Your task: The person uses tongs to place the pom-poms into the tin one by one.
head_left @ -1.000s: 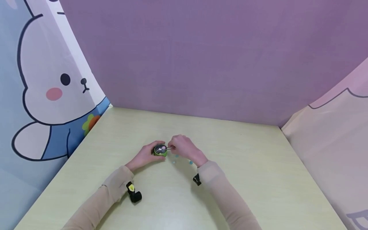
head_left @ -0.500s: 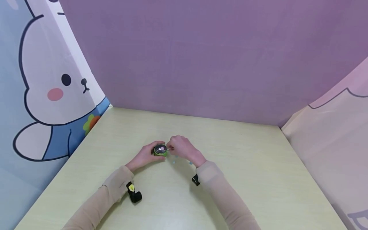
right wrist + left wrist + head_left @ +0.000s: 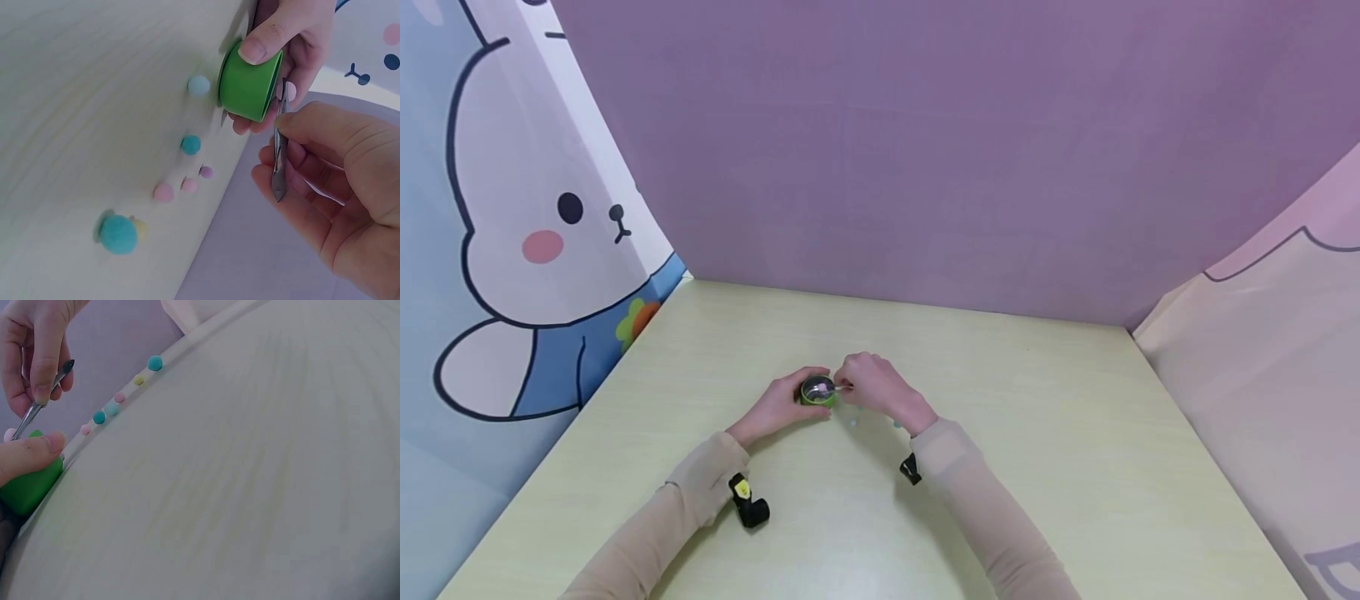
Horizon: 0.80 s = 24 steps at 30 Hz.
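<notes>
My left hand (image 3: 780,406) grips a small green cup (image 3: 247,84) on the table, thumb on one side and fingers on the other. Its inside looks shiny and metallic in the head view. Metal tweezers (image 3: 279,156) are pinched between the thumb and fingers of my right hand (image 3: 880,387). At their tip, right at the cup's mouth, is a pale pink pom-pom (image 3: 289,92). The left wrist view shows the tweezers (image 3: 42,400) slanting down to the cup (image 3: 31,487), whose rim my left thumb (image 3: 31,456) partly covers.
Loose pom-poms lie beside the cup, among them a large teal one (image 3: 119,235), a light blue one (image 3: 199,85), a smaller teal one (image 3: 190,145) and a pink one (image 3: 164,192). A purple cloth wall (image 3: 925,167) rises behind the pale table (image 3: 1037,467).
My right hand has shifted slightly left, bringing the tweezers a little farther over the cup. My left hand and the cup stay where they were.
</notes>
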Each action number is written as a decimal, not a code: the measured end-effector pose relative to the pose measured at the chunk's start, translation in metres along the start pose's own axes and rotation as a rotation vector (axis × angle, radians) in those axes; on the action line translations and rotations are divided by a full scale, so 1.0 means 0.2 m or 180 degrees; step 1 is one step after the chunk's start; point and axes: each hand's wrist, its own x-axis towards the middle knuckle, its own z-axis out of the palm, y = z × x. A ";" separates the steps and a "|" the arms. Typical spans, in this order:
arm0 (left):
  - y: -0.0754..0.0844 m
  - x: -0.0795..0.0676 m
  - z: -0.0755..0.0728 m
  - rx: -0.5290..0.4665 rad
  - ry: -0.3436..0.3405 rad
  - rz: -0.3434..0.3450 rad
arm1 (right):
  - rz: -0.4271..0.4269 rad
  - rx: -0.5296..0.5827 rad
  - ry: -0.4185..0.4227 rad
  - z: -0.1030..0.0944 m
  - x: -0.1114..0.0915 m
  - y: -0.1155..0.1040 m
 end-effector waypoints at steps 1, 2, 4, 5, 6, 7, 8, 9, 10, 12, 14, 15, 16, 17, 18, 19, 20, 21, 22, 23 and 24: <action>0.00 0.00 0.00 0.0000 0.0002 -0.0001 | -0.0003 -0.0003 0.0003 0.00 0.00 0.00; 0.00 0.00 0.00 0.0002 0.0007 -0.0003 | -0.0004 -0.0009 0.0005 0.00 0.00 0.01; 0.01 0.01 0.00 0.0013 0.0022 0.0000 | -0.0013 -0.0021 0.0004 -0.01 0.00 0.01; 0.01 0.01 0.00 0.0021 0.0035 0.0007 | -0.0016 -0.0025 -0.0001 -0.01 0.00 0.02; 0.01 0.01 0.00 0.0029 0.0039 0.0019 | -0.0018 -0.0026 -0.0002 0.00 0.00 0.02; 0.01 0.01 0.01 0.0024 0.0043 0.0016 | -0.0020 -0.0032 -0.0009 0.00 0.00 0.02; 0.01 0.01 0.01 0.0014 0.0044 0.0012 | -0.0016 -0.0034 -0.0021 0.00 0.00 0.03; 0.01 0.01 0.01 0.0009 0.0046 0.0010 | -0.0010 -0.0037 -0.0030 0.00 0.00 0.03; 0.01 0.02 0.01 0.0010 0.0042 0.0012 | -0.0004 -0.0037 -0.0038 0.00 0.00 0.04; 0.01 0.02 0.01 -0.0002 0.0036 -0.0003 | 0.0004 -0.0046 -0.0056 0.00 0.00 0.05; 0.02 0.02 0.01 -0.0010 0.0035 -0.0019 | 0.0010 -0.0039 -0.0062 0.00 0.00 0.05; 0.02 0.02 0.01 -0.0004 0.0039 -0.0018 | 0.0016 -0.0039 -0.0061 0.00 0.00 0.06; 0.02 0.02 0.01 -0.0005 0.0041 -0.0017 | 0.0019 -0.0034 -0.0058 0.00 0.00 0.06; 0.02 0.03 0.02 0.0001 0.0051 -0.0018 | 0.0027 -0.0037 -0.0060 0.00 0.00 0.07; 0.02 0.03 0.02 0.0012 0.0059 -0.0013 | 0.0033 -0.0034 -0.0059 -0.01 0.00 0.07; 0.02 0.03 0.02 0.0018 0.0065 -0.0008 | 0.0040 -0.0030 -0.0056 -0.01 -0.01 0.08; 0.01 0.04 0.02 0.0024 0.0073 -0.0002 | 0.0048 -0.0028 -0.0054 -0.01 -0.01 0.08; 0.01 0.04 0.02 0.0031 0.0077 0.0003 | 0.0056 -0.0022 -0.0052 -0.01 -0.01 0.09; 0.01 0.04 0.02 0.0043 0.0083 0.0007 | 0.0063 -0.0011 -0.0053 -0.02 -0.02 0.10; 0.01 0.04 0.02 0.0051 0.0089 0.0006 | 0.0071 -0.0006 -0.0058 -0.02 -0.02 0.10; 0.01 0.04 0.02 0.0046 0.0093 0.0004 | 0.0078 0.0001 -0.0052 -0.02 -0.03 0.11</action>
